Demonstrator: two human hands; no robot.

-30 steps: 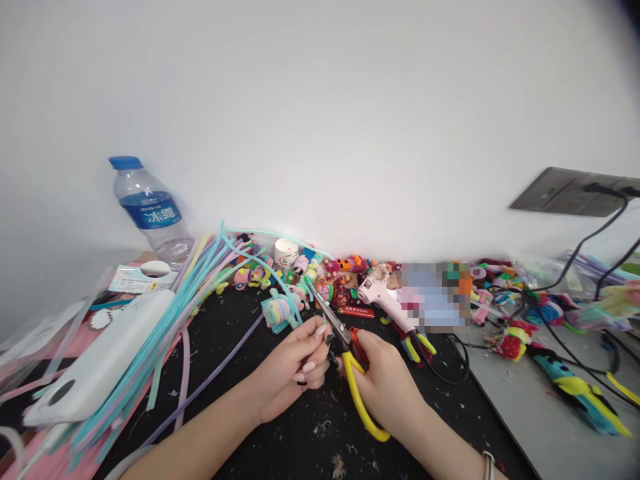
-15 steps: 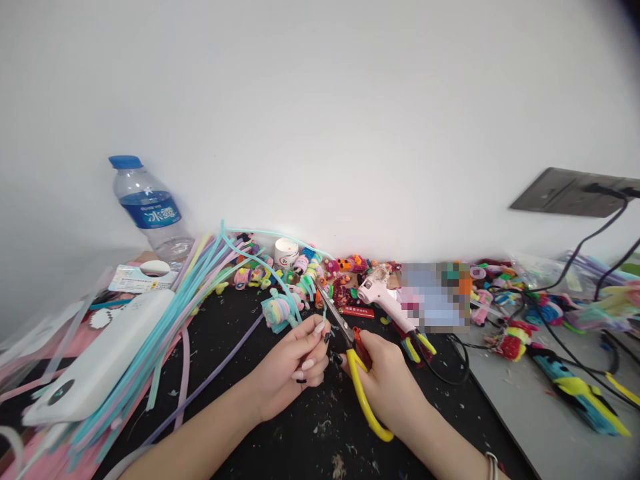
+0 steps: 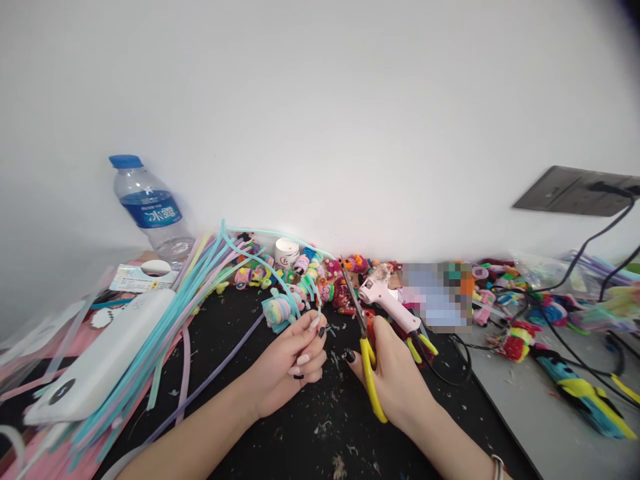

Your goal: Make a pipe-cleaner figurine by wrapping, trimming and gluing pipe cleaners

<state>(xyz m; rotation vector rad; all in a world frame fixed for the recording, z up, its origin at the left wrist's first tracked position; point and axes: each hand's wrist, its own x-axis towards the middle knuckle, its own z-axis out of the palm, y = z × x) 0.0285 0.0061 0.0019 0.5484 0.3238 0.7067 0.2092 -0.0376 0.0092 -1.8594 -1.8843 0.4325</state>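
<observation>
Room between the forearms: a black, flat work mat (image 3: 305, 440) strewn with tiny clippings; a gap of it separates the two hands.
Left hand: the left hand (image 3: 295, 360) is curled, thumb and forefinger pinched together on a thin, pale blue-green fuzzy strip (image 3: 320, 301), which pokes up from the fingertips.
Right hand: the right hand (image 3: 395, 377) is closed around the handles of metal scissors with yellow and red grips (image 3: 369, 377); a black-nailed finger juts left past the yellow loop.
Blades: nearly together, pointing away from the right hand, apart from the strip.
Mat edge: runs obliquely right of the right wrist; beyond it lies a grey tabletop (image 3: 490, 407).
Left of the left hand: a white, rounded rectangular plastic case (image 3: 100, 360) on a sheaf of pastel fuzzy stems (image 3: 203, 277).
Just past the left hand: a turquoise, pastel-striped fuzzy figure (image 3: 280, 311).
Just past the right hand: a pink plastic glue gun (image 3: 393, 308), crowding that side.
Farthest: a row of multicoloured fuzzy figures (image 3: 344, 293) lies along the white wall (image 3: 320, 133), bounding the reach ahead of both hands.
</observation>
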